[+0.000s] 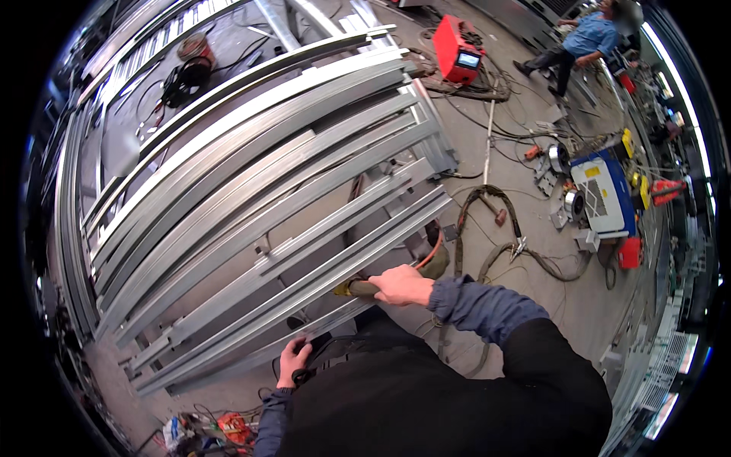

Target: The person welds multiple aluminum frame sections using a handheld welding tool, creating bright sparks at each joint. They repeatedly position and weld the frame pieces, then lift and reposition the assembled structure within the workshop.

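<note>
My right hand (403, 286) is closed around an olive-grey object with a yellow end (343, 289), tool-like in shape; its exact kind I cannot make out. It sits over the near side of a rack of long silver metal profiles (304, 274). An orange hose or cable (435, 250) curves just beyond this hand. My left hand (293, 361) is lower and to the left, close to my body by the nearest profile. Its fingers are loosely bent and apart, with nothing visible in them. A thin black cable (335, 340) loops beside it.
A red machine with a small screen (458, 52) stands beyond the profiles. Cables and a thick hose (518, 228) lie across the floor at right. Farther right is a blue and white machine (601, 194). Another person (590, 38) is at the upper right. Red items (234, 428) lie at lower left.
</note>
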Demonstrator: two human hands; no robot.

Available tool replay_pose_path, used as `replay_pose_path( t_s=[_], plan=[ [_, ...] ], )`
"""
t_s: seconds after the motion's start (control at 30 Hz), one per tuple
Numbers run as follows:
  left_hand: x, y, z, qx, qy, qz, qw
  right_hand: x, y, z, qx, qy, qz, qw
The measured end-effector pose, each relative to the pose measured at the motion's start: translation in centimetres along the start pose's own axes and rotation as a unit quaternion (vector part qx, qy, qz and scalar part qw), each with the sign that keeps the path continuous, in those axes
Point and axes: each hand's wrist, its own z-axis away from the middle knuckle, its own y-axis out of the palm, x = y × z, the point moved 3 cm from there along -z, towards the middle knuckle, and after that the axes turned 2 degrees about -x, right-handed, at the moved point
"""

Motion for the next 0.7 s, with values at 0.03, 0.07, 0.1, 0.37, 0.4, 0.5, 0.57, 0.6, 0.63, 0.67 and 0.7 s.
replay_pose_path(
  t_s=[0.03, 0.07, 0.1, 0.37, 0.4, 0.5, 0.57, 0.6, 0.63, 0.67, 0.7],
  plan=[
    [-2.8, 1.0, 1.2, 0.013, -0.057, 0.070, 0.996, 1.1, -0.9, 1.2, 0.011, -0.020, 0.006, 1.000],
    [-4.0, 1.4, 2.3, 0.026, -0.089, 0.148, 0.985, 2.1, -1.4, 2.0, 0.011, -0.047, 0.002, 0.999],
    [-3.2, 1.6, 2.3, 0.049, -0.105, 0.200, 0.973, 2.8, -1.8, 2.7, 0.009, -0.071, -0.005, 0.997],
    [-1.1, 2.8, 3.2, 0.143, -0.157, 0.294, 0.932, 5.2, -2.6, 6.5, -0.030, -0.168, -0.038, 0.985],
    [-1.0, 2.9, 3.4, 0.173, -0.149, 0.334, 0.915, 5.6, -2.8, 6.8, -0.037, -0.188, -0.051, 0.980],
    [-2.1, 2.9, 5.8, 0.229, -0.051, 0.439, 0.867, 9.1, -4.1, 7.6, -0.002, -0.212, -0.091, 0.973],
    [-2.9, 1.9, 7.3, 0.237, 0.008, 0.446, 0.863, 11.8, -3.9, 8.2, 0.010, -0.246, -0.147, 0.958],
    [-6.3, 0.6, 9.2, 0.243, 0.020, 0.481, 0.842, 13.1, -3.5, 8.5, 0.007, -0.254, -0.180, 0.950],
    [-9.9, -1.0, 11.6, 0.249, 0.032, 0.514, 0.820, 14.4, -3.2, 8.8, 0.005, -0.262, -0.214, 0.941],
    [-9.5, -2.2, 12.9, 0.235, 0.040, 0.536, 0.810, 16.0, -2.9, 9.0, 0.049, -0.232, -0.243, 0.941],
    [-9.1, -2.9, 13.4, 0.230, 0.047, 0.556, 0.797, 17.0, -2.3, 9.1, 0.053, -0.227, -0.258, 0.938]
  ],
)
